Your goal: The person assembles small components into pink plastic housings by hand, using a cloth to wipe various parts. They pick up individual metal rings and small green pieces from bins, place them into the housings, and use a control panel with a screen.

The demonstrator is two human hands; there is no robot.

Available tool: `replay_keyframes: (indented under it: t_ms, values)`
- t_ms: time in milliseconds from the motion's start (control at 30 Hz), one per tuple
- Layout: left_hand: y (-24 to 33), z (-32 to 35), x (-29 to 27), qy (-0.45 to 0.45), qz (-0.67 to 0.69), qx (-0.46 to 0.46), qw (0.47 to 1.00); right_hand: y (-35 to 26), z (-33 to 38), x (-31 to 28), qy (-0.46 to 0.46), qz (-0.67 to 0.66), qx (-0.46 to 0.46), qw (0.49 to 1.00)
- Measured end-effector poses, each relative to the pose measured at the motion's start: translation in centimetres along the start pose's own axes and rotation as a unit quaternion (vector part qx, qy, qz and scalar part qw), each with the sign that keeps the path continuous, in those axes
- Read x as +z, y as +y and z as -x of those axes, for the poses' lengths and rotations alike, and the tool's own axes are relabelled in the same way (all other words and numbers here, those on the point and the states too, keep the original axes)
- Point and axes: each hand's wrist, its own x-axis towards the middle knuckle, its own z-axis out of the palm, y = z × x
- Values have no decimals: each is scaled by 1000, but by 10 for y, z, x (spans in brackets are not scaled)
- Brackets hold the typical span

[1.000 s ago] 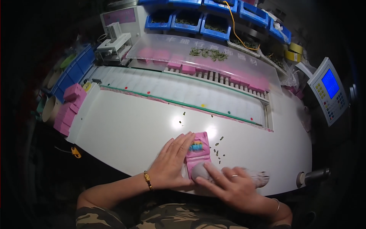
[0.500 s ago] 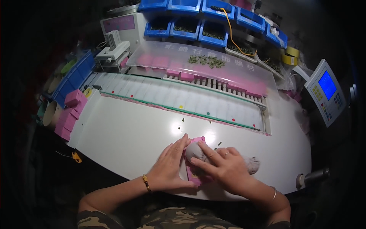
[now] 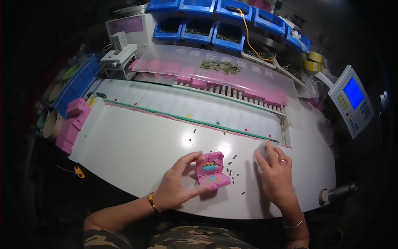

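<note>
Fingers of the left hand (image 3: 172, 191) grip the pink block (image 3: 214, 157), parted open over the white table (image 3: 137, 157); those of the right hand (image 3: 277, 176) spread loosely, seemingly empty. Best steadied by its edges, clear of the coloured patches (image 3: 209, 167).

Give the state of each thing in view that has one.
Pink mould: folded open, halves at an angle
Left hand: grip closed on the pink mould's edges
Right hand: fingers spread, no object visible in its grip
Control screen: lit blue
Green scraps: scattered loose on the white table
Pink blocks at left: stacked
</note>
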Motion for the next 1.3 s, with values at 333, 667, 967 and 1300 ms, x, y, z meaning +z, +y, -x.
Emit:
replay_keyframes:
  t_ms: [333, 667, 967, 1300]
  values:
    - [-2, -11, 3, 70, 82, 30, 994, -37, -32, 25, -64, -484, -24, 872]
    - [-1, -18, -2, 59, 68, -23, 996, -49, -37, 32, 7, -509, 10, 861]
    - [0, -18, 2, 108, -28, 94, 989, -61, -27, 37, 91, -410, -6, 907]
    - [7, -25, -12, 57, -12, 17, 998, -56, -32, 27, 22, -486, 36, 873]
